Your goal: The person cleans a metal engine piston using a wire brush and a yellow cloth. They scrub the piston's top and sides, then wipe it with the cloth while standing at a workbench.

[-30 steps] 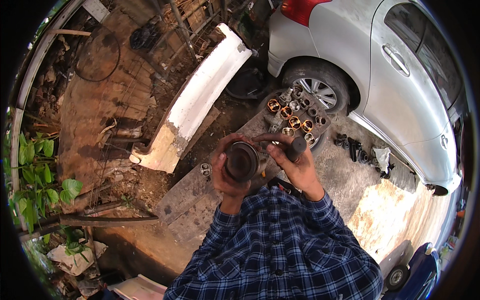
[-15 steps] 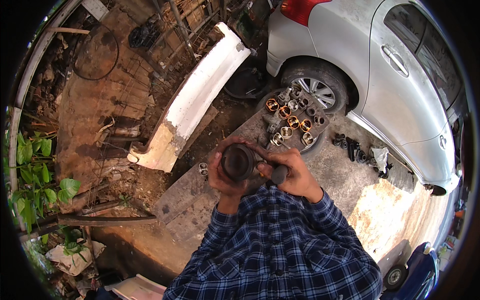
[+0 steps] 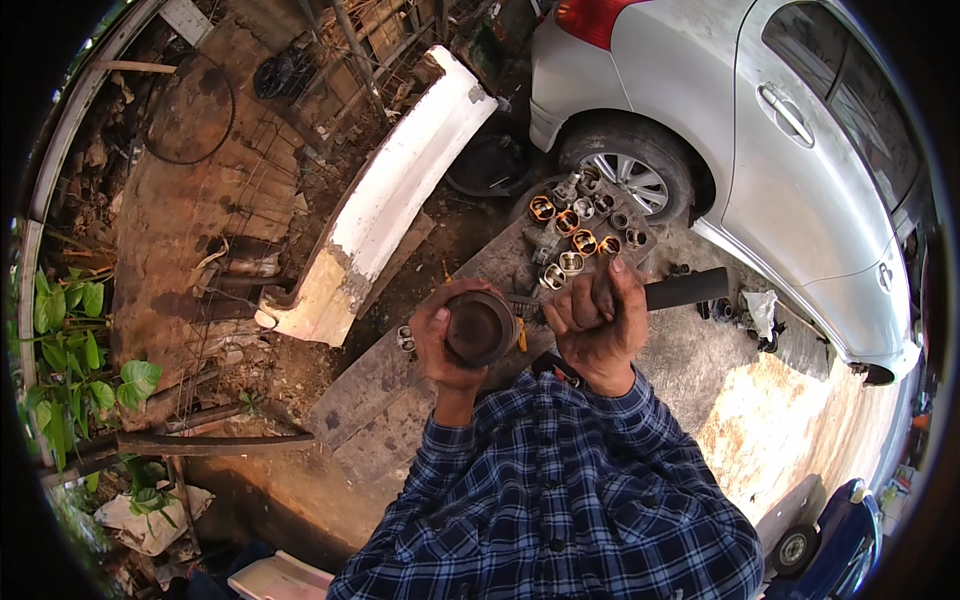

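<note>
Left grip (image 3: 437, 352): wrapped around one dark round piston (image 3: 475, 330), broad face toward me.
Right grip (image 3: 602, 332): clenched on one black-handled tool (image 3: 690, 290), long axis crosswise, handle outward right.
Relation: piston lay left of my right grip, near the tool's far end; contact I could not tell.
Counts: one lone piston (image 3: 405, 338) on the surface (image 3: 370, 395); beyond, roughly a dozen clustered metal parts (image 3: 571, 262), overlapping.

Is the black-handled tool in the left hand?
No, the right hand grips that tool; the left hand holds a round metal part.
</note>
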A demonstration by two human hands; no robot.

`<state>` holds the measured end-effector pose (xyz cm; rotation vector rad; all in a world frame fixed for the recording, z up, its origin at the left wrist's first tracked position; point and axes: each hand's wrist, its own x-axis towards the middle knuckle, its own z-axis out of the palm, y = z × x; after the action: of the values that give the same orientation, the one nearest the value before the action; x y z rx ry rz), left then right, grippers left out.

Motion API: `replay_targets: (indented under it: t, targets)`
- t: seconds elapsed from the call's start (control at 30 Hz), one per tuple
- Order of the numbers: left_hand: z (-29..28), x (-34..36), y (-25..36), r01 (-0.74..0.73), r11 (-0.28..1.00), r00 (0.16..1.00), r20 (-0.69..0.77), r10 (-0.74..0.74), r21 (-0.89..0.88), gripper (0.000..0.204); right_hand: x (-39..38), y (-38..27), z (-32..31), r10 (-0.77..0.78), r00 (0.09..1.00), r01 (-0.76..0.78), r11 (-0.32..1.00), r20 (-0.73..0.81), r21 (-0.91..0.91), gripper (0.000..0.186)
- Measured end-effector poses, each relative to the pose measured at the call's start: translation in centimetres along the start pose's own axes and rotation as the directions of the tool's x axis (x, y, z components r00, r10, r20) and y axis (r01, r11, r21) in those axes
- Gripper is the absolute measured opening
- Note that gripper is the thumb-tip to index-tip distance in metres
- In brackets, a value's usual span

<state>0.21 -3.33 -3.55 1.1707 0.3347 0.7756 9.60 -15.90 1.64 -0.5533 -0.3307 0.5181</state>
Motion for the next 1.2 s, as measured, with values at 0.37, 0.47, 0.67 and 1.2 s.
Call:
replay_targets:
  t: [0.37, 0.47, 0.67, 1.2]
  targets:
    - [0.6, 1.2, 0.6, -0.132, 0.972, 0.991, 0.001, 0.135, 0.195, 0.056, 0.3, 1.5, 0.3, -0.082, 0.996, 0.081, 0.994, 0.018, 0.076, 0.045]
    - [0.2, 1.7, 1.0, -0.157, 0.957, 0.987, 0.004, 0.161, 0.245, 0.051, -0.1, 1.6, -0.1, -0.066, 0.996, 0.066, 0.998, 0.065, 0.006, 0.045]
    - [0.4, 1.4, 0.0, -0.088, 0.966, 0.996, -0.009, 0.093, 0.245, 0.054, 1.4, 1.8, 0.0, -0.132, 0.989, 0.131, 0.991, 0.063, 0.016, 0.044]
    - [-0.3, 2.6, -0.3, -0.051, 0.978, 0.997, -0.038, 0.06, 0.2, 0.044, 2.4, 3.2, 0.7, -0.032, 0.979, 0.01, 0.994, -0.203, -0.111, 0.044]
